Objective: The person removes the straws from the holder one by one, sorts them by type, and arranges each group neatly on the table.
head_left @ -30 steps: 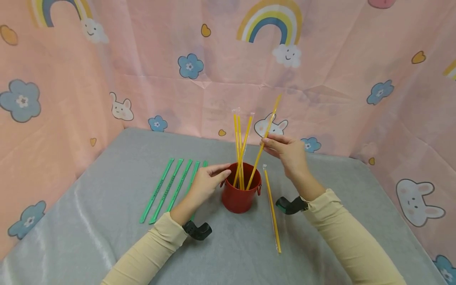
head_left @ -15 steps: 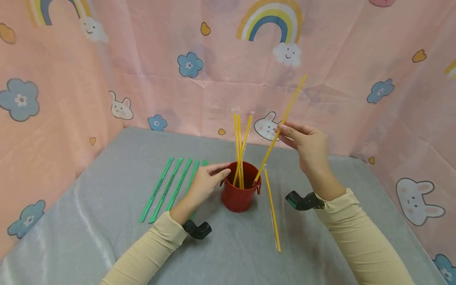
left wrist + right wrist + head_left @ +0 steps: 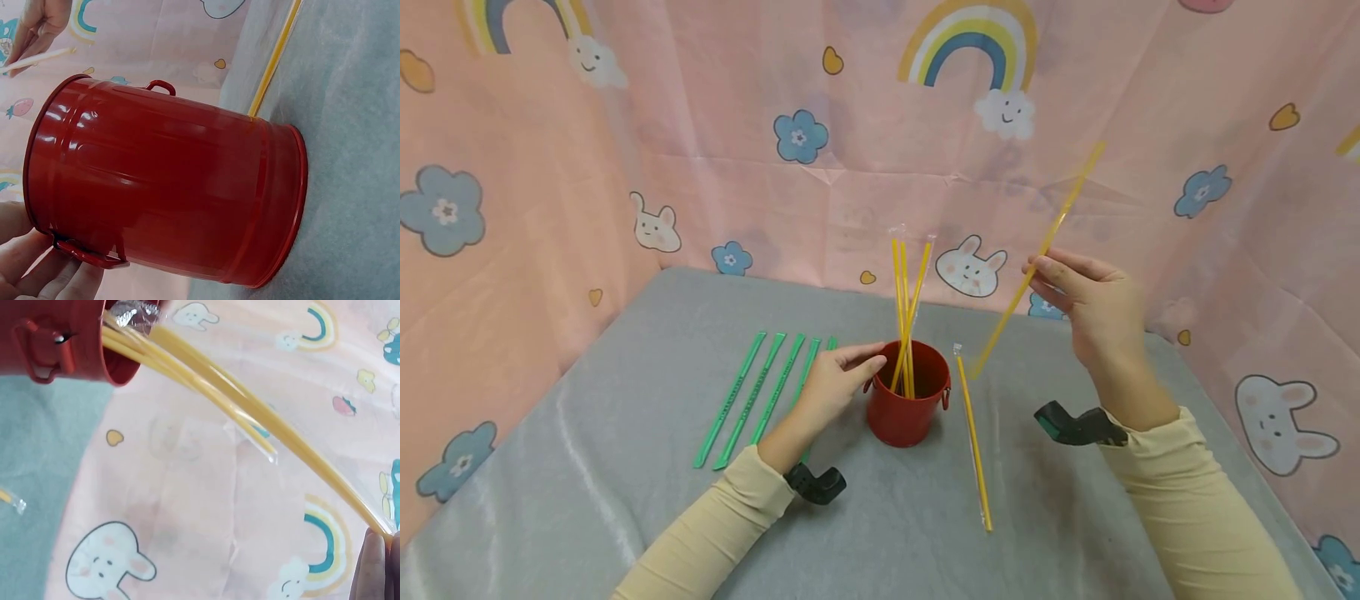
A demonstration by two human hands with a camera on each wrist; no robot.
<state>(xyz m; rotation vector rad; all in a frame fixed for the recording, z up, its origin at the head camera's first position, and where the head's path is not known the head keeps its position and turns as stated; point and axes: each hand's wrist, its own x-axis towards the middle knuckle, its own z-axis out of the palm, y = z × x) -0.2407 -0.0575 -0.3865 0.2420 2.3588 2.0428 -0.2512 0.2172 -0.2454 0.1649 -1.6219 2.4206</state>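
Clearly, on my head feed the right hand pinches a yellow straw near its middle; one part slants up beyond the fingertips, the other slopes down below them, to the right of the red bucket. I see the left hand touching the bucket's rim with outstretched fingers, near three standing straws.

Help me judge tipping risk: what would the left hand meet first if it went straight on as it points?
The red bucket: the left hand points at it and seems to hold its edge. Beyond, perhaps the yellow straws inside, though depth is unclear.
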